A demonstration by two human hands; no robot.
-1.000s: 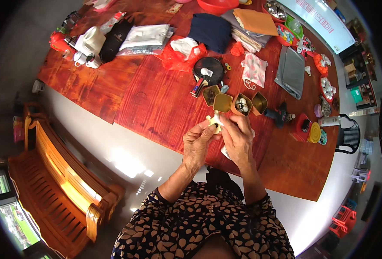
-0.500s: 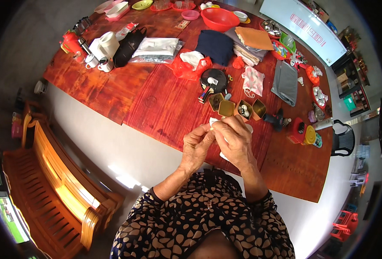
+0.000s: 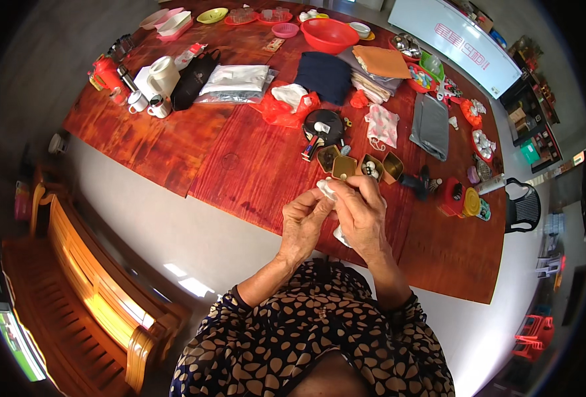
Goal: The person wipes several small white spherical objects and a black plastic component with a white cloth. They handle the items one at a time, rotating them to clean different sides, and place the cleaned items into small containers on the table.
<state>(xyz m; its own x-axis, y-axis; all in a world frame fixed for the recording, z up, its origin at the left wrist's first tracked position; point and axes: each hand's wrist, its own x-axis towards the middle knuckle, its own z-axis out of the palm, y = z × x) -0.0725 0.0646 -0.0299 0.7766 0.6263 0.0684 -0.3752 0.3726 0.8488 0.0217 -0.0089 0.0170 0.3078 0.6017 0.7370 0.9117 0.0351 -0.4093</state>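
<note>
My left hand (image 3: 301, 221) and my right hand (image 3: 360, 215) meet over the near edge of the red wooden table (image 3: 233, 205). Both pinch a small white cloth-like piece (image 3: 326, 188) that sticks up between the fingertips. More white material (image 3: 341, 235) hangs below my right palm; whether it is the same piece is hidden. Just beyond my fingers stand several small brownish-gold square containers (image 3: 344, 167). One of them holds round white and dark things (image 3: 371, 169). Behind these lie a round black case (image 3: 323, 127) and a pink-and-white drawstring pouch (image 3: 382, 124).
Folded navy cloth (image 3: 323, 77), an orange cloth (image 3: 381, 61) and a red basin (image 3: 333, 34) occupy the far side. White mugs (image 3: 158, 107) and a white pitcher (image 3: 163, 76) stand at left. Grey folded fabric (image 3: 429, 126) lies at right. A wooden bench (image 3: 88, 278) is at lower left.
More of the white piece now shows above my fingertips. My hands stay together in nearly the same place, and the whole view has shifted slightly.
</note>
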